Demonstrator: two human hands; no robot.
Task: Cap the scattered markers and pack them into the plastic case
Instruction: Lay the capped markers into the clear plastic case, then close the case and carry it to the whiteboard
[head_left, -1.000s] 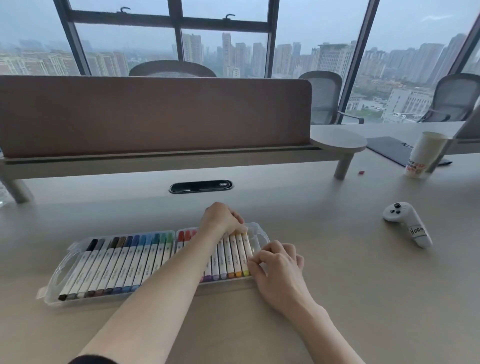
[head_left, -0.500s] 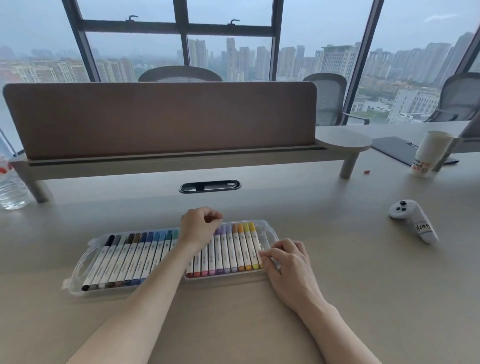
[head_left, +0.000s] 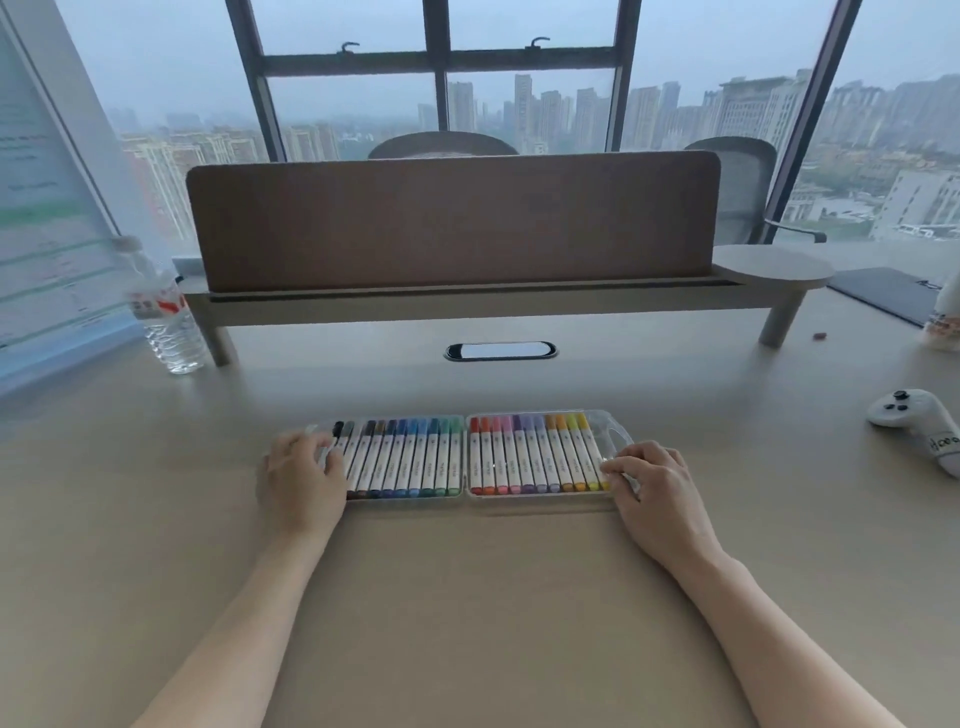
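Markers packed, both hands on the case ends

Markers (head_left: 467, 457), all capped, lie in two rows inside the clear plastic case (head_left: 618, 431) on the tabletop (head_left: 467, 597). I see my left hand (head_left: 301, 483) gripping its left end, my right hand (head_left: 654, 488) pinching its right end.

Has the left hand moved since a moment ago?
Yes. The left hand went from the middle of the plastic case, over the red markers, to the case's left end.
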